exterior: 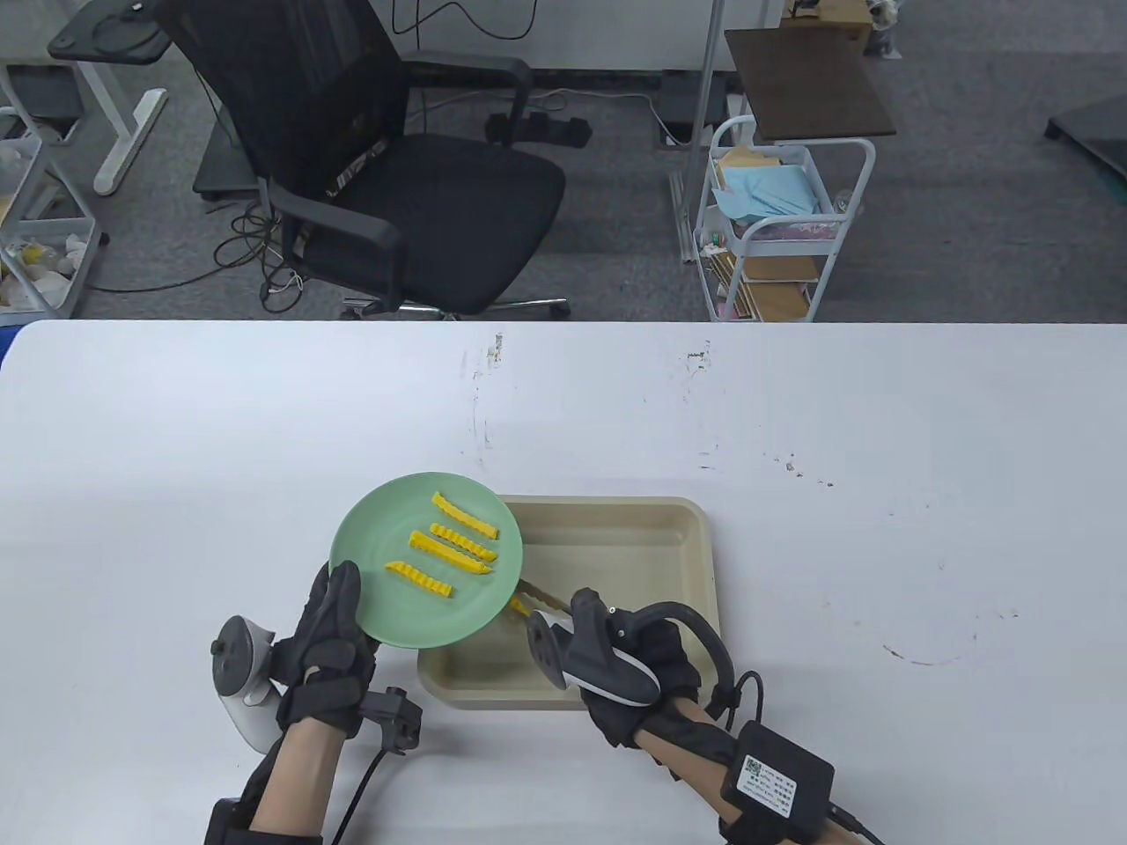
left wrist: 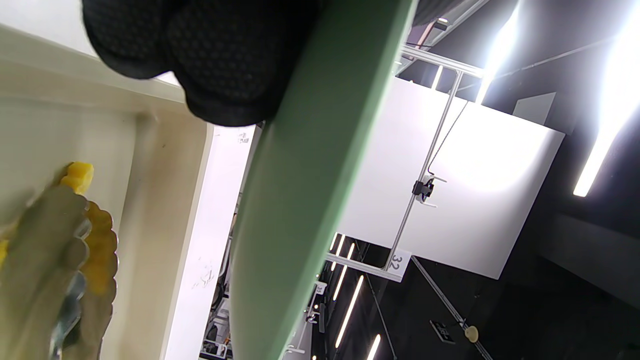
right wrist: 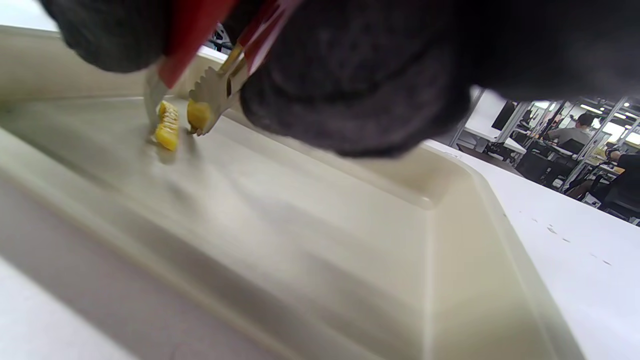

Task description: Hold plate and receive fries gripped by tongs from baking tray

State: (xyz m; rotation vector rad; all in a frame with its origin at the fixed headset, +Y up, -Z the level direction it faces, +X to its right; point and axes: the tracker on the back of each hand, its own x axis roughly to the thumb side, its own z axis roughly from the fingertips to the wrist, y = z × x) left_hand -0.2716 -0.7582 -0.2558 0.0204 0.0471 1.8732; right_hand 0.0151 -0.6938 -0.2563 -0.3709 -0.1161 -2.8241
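Fries: three crinkle-cut pieces (exterior: 452, 545) lie side by side on the green plate (exterior: 379, 528), which is held tilted above the near-left corner of the beige baking tray (exterior: 696, 546). Left hand (exterior: 330, 647) grips the plate at its near-left rim, thumb on top and fingertips (left wrist: 225, 75) pressed against the underside, as the left wrist view shows. Right hand (exterior: 629, 673) is closed around the red handles of the tongs (exterior: 541, 603), which reach toward the plate's lower edge inside the tray. Scalloped metal tong tips (right wrist: 210, 95) close on yellow fries (right wrist: 167, 127) low over the tray floor; the right wrist view is blurred, so whether these pieces touch the floor cannot be told. In the left wrist view the tong tips (left wrist: 45, 250) clamp a yellow fry (left wrist: 97, 240) just beside the tray's inner wall, under the plate's rim. Tray rests on the white tabletop (exterior: 880, 493); a black office chair (exterior: 370, 158) and a white cart (exterior: 775, 220) stand beyond the far edge.
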